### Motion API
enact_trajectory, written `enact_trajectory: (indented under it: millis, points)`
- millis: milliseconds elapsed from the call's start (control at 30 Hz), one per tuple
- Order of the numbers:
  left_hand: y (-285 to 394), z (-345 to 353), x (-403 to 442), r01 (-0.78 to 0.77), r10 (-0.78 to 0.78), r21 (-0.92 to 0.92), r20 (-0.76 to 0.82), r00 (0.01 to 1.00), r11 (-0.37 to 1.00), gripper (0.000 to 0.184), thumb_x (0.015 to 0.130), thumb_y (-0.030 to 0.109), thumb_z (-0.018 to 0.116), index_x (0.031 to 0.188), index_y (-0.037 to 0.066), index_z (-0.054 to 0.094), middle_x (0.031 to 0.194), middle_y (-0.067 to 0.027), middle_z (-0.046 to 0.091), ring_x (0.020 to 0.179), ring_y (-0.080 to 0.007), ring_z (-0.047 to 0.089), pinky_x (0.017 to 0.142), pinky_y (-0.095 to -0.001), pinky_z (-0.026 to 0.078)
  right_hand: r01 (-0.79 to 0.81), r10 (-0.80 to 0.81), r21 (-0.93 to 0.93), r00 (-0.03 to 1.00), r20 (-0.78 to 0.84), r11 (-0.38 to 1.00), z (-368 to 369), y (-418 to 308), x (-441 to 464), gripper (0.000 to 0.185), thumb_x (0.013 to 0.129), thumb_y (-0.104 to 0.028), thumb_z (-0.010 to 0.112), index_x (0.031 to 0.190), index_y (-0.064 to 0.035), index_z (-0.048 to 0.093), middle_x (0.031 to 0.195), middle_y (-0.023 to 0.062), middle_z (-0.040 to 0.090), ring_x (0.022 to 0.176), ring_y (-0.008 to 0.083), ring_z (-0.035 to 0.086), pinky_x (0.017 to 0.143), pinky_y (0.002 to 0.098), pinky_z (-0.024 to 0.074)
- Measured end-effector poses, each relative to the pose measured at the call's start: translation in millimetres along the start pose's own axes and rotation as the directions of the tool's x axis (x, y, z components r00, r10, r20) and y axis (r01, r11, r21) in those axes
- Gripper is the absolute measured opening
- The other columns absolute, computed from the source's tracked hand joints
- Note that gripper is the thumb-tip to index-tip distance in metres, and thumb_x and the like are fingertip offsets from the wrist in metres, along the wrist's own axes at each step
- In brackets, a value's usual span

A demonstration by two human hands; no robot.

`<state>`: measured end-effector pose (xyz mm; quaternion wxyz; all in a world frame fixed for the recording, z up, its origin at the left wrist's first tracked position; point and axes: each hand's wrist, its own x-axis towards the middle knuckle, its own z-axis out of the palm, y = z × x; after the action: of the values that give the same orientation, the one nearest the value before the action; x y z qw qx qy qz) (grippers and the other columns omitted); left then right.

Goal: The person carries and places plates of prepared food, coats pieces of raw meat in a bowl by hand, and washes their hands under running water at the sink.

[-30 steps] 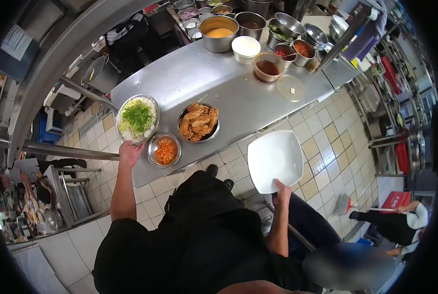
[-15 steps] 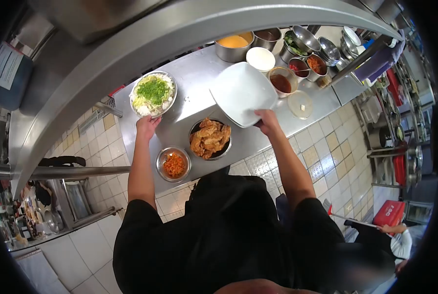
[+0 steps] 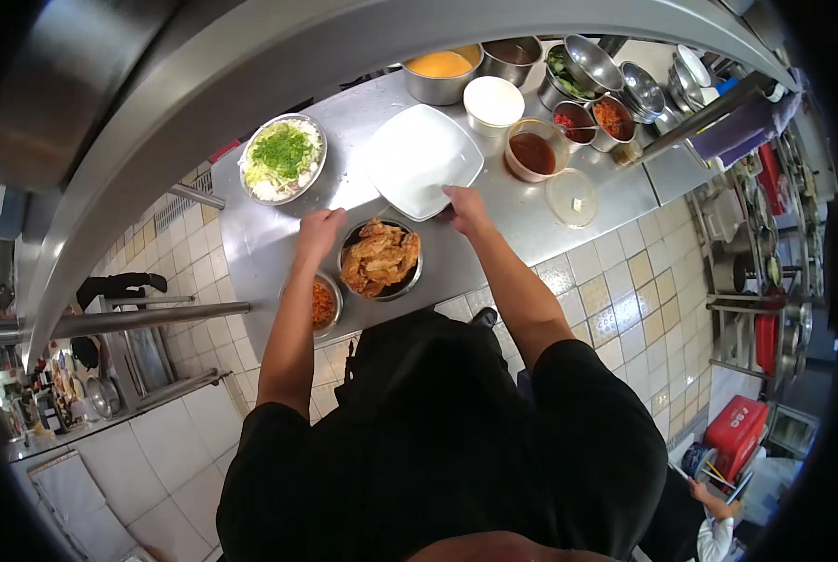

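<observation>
Commercial kitchen, steel counter (image 3: 569, 217), food-filled bowls (image 3: 378, 259)

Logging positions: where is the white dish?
Head view, upper middle: the white dish is beyond the bowl of fried food, the right hand at its near edge.

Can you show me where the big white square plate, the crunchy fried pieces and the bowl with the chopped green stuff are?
White square plate (image 3: 421, 161): head view, on its inner surface.
Fried pieces (image 3: 379, 259): head view, middle of the pile.
Bowl with chopped greens (image 3: 284, 153): head view, on the greens.
</observation>
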<state>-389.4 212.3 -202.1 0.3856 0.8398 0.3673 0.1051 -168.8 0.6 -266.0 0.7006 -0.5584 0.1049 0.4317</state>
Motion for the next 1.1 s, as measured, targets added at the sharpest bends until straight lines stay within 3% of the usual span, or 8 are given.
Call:
enact_trajectory:
  millis: [100,133,200,333,633,733,833,1100]
  points:
    - [38,22,22,-0.046,0.041,0.076,0.073,0.997,0.996,0.035,0.085,0.035,0.057,0.087,0.001,0.069,0.086,-0.0205,0.066,0.084,-0.0299,0.065,0.074,-0.0366,0.048,-0.03,0.02,-0.206,0.999,-0.048,0.978,-17,-22,-22,0.038,0.084,-0.015,0.061,0.116,0.0038,0.053,0.098,0.0165,0.061,0.091,0.0332,0.06,0.069,0.0461,0.0511]
    - [51,26,31,0.021,-0.032,0.099,0.119,0.992,0.995,0.037,0.084,0.035,0.057,0.087,0.0,0.068,0.088,-0.0221,0.066,0.086,-0.0317,0.064,0.075,-0.0372,0.048,0.231,-0.35,-0.496,0.923,-0.159,0.837,-18,-29,-38,0.037,0.084,-0.017,0.061,0.115,0.0023,0.054,0.1,0.0161,0.06,0.094,0.0328,0.058,0.074,0.0454,0.0489]
    - [64,34,50,0.054,-0.113,0.322,0.169,0.979,0.945,0.04,0.082,0.039,0.058,0.083,-0.001,0.067,0.082,-0.0194,0.067,0.078,-0.0291,0.065,0.07,-0.0366,0.049,0.358,-0.907,-0.92,0.421,0.008,0.158,-17,-42,-66,0.037,0.083,-0.021,0.061,0.114,-0.0008,0.058,0.105,0.0151,0.058,0.102,0.0321,0.054,0.082,0.044,0.0445]
    - [72,61,73,0.304,-0.411,0.332,0.33,0.85,0.893,0.046,0.079,0.045,0.062,0.071,0.0,0.063,0.068,-0.0108,0.064,0.058,-0.0221,0.064,0.059,-0.0347,0.049,0.396,-0.599,-0.849,0.602,0.528,-0.351,-9,-57,-48,0.039,0.085,-0.027,0.053,0.119,-0.0102,0.058,0.11,0.0078,0.056,0.104,0.0256,0.048,0.088,0.0402,0.0363]
    - [77,82,68,0.517,-0.515,0.064,0.259,0.817,0.853,0.041,0.076,0.039,0.07,0.074,-0.001,0.06,0.064,-0.0063,0.06,0.046,-0.0154,0.056,0.043,-0.029,0.044,0.22,-0.348,-0.774,0.798,0.493,-0.593,14,-62,-21,0.039,0.088,-0.035,0.046,0.113,-0.0116,0.063,0.113,0.0059,0.055,0.109,0.0231,0.046,0.087,0.0424,0.0343]
    - [84,75,70,0.512,-0.509,0.053,0.237,0.827,0.857,0.03,0.075,0.025,0.068,0.07,-0.003,0.061,0.061,-0.0094,0.06,0.046,-0.0165,0.057,0.04,-0.0292,0.043,0.243,-0.394,-0.784,0.757,0.521,-0.571,11,-64,-17,0.031,0.085,-0.033,0.053,0.095,-0.0083,0.068,0.105,0.009,0.058,0.1,0.0248,0.053,0.08,0.041,0.0414]
    - [95,69,69,0.498,-0.495,0.001,0.115,0.861,0.867,0.02,0.075,0.013,0.057,0.06,0.0,0.061,0.057,-0.0102,0.062,0.05,-0.0181,0.062,0.05,-0.0297,0.049,0.507,-0.721,-0.855,0.551,0.42,-0.111,-18,-70,-51,0.023,0.08,-0.024,0.061,0.076,-0.0016,0.062,0.081,0.0146,0.061,0.076,0.0309,0.059,0.066,0.0399,0.0467]
    - [113,63,43,0.126,-0.196,-0.258,-0.27,0.943,0.958,0.013,0.066,0.005,0.054,0.055,-0.004,0.054,0.052,-0.0155,0.055,0.048,-0.0234,0.054,0.048,-0.0386,0.042,0.26,-0.203,-0.337,0.96,0.195,0.905,-62,46,-128,0.017,0.086,-0.014,0.062,0.095,-0.0021,0.054,0.072,0.0042,0.057,0.061,0.0129,0.058,0.056,0.0252,0.0473]
